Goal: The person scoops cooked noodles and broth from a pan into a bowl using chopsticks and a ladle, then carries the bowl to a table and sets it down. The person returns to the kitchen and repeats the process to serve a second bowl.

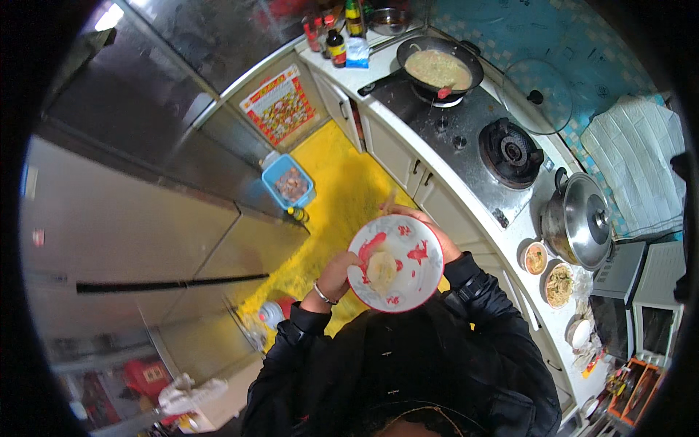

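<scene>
A white bowl [419, 276] with a red rim and red fish patterns is held in front of my body, over the floor. Inside it lies a pale, soft-looking patch of food or batter [382, 272], left of the middle. My left hand [339, 273] grips the bowl's left rim, thumb over the edge, a bracelet at the wrist. My right hand [437, 232] supports the upper right side; its fingers are partly hidden behind the bowl. Something pale and blurred shows by those fingertips, and I cannot tell what it is.
A wok [437, 68] of pale soupy food sits on the gas stove [458, 143], its handle over the counter edge. A lidded pot [579, 221] and food bowls [560, 285] stand along the counter. On the yellow floor [341, 164] is a blue basin [286, 183]. A refrigerator [136, 218] flanks the left.
</scene>
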Action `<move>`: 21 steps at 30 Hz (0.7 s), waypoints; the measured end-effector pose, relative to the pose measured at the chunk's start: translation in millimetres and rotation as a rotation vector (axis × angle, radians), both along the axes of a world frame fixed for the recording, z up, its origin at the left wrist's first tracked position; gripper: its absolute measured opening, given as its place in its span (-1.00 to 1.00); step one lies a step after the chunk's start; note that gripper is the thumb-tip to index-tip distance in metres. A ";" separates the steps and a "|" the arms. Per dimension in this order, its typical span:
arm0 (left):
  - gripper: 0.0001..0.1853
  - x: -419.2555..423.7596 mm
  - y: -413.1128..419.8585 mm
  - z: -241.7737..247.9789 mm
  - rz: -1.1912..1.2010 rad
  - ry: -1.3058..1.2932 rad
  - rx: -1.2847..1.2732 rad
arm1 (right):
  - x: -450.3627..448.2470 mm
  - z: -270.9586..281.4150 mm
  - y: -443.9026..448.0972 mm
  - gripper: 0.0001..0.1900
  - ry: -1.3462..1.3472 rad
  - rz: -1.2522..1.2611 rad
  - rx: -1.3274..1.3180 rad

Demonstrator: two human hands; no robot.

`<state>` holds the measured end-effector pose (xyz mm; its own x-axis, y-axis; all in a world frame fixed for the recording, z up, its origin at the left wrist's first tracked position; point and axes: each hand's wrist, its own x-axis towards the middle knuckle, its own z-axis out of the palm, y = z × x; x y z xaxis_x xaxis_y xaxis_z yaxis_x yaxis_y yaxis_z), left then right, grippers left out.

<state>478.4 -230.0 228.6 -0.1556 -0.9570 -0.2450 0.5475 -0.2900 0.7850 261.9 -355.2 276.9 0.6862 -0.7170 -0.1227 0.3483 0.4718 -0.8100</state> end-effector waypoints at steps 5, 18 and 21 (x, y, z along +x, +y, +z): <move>-0.88 14.3 -102.0 7.9 -0.231 0.088 0.122 | 9.4 9.8 -81.4 -0.72 -0.077 0.076 0.167; -0.87 121.1 -356.7 89.5 0.019 0.100 0.114 | -58.2 100.8 -302.0 -0.65 0.126 -0.901 -0.342; -0.82 138.7 -418.0 92.1 -0.007 0.127 0.175 | -65.0 97.9 -328.9 -0.62 0.392 -1.012 -0.263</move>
